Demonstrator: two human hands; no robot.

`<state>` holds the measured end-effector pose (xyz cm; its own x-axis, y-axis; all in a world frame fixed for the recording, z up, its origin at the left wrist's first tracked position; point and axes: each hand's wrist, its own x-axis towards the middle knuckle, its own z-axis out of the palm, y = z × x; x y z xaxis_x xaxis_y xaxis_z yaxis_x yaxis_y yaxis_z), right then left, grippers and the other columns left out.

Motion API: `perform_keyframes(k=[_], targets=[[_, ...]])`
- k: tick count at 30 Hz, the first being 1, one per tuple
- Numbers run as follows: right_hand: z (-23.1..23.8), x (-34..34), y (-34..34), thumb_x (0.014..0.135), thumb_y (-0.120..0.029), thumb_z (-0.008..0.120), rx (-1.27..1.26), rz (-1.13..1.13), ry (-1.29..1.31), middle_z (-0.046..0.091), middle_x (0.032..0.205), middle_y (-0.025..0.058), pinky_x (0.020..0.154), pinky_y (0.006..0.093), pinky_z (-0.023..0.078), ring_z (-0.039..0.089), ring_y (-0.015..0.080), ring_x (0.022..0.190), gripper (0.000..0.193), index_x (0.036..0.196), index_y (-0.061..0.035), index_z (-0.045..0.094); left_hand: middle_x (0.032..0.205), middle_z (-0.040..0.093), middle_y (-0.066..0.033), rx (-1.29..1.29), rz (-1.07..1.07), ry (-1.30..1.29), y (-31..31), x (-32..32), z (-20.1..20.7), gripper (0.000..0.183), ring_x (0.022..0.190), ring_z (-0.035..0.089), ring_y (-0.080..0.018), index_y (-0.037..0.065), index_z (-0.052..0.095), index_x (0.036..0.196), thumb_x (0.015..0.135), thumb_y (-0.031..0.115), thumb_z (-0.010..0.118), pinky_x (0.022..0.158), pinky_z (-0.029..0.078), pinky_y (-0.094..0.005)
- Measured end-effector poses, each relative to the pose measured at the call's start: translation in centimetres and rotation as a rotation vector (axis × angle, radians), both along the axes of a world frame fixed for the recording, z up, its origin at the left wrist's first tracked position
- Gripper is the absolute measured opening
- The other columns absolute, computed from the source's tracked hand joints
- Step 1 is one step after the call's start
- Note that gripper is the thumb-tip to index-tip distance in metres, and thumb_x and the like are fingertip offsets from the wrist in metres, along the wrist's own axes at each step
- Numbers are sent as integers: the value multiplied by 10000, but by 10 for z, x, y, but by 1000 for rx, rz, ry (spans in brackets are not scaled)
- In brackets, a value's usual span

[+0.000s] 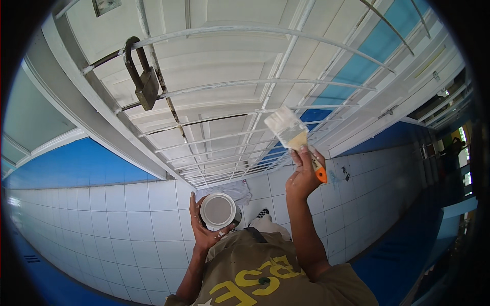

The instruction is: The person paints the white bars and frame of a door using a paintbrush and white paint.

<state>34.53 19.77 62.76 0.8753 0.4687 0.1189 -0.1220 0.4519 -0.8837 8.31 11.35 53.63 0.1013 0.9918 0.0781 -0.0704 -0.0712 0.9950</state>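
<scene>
A paintbrush (293,133) with white-coated bristles and an orange-tipped handle is gripped in my right hand (305,176). Its bristles are raised close to the metal bars, though I cannot tell whether they touch. Held at waist height in my left hand (202,224) is an open paint can (238,217), with pale paint inside and a white rim. The barred grille (219,120) in front of me is mostly white, with dark bare stretches on its left part. From an upper bar at the left hangs a padlock (147,87), its shackle around the bar.
Behind the grille stands a white panelled door (224,56). A crumpled plastic sheet (244,193) lies on the white tiled floor (138,219) at the grille's foot. Blue wall (87,163) runs along the left. My shoe (262,213) shows below the can.
</scene>
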Motion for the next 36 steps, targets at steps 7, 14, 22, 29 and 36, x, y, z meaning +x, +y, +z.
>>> perform_keyframes(k=[7,14,22,29,36], targets=[[7,70,10,911,10,721,52,-219,84,657,1042,216,825,350,677,723,300,931,258,1070,66,525,1389,522,-228,11,29,-9,-5,1,0,1409,1272,582,-330,-28,38,1618,603,218,984,1110,464,-468],[-4,22,2,902,48,701,-14,36,89,626,1088,215,807,371,683,726,314,912,241,1089,84,554,1389,520,-232,6,31,-22,-8,5,4,1410,1274,578,-337,-8,46,1625,605,231,989,1106,468,-470],[-7,148,14,896,41,718,130,-319,105,659,1038,223,801,372,678,737,304,904,278,1113,75,547,1386,528,-232,2,71,-4,-15,8,-1,1440,1272,579,-335,-10,45,1624,586,281,1001,1109,462,-489],[-7,90,8,891,31,710,63,25,367,629,1124,212,879,383,649,711,289,980,345,1182,70,528,1381,544,-198,-15,93,99,-16,17,6,1441,1252,594,-335,-8,64,1621,595,423,980,1110,473,-480],[-18,206,12,897,37,679,314,-135,600,595,1180,199,955,419,634,668,320,1071,351,1211,86,528,1407,527,-196,42,106,139,-17,38,13,1419,1253,582,-330,19,77,1631,599,385,979,1109,462,-483]])
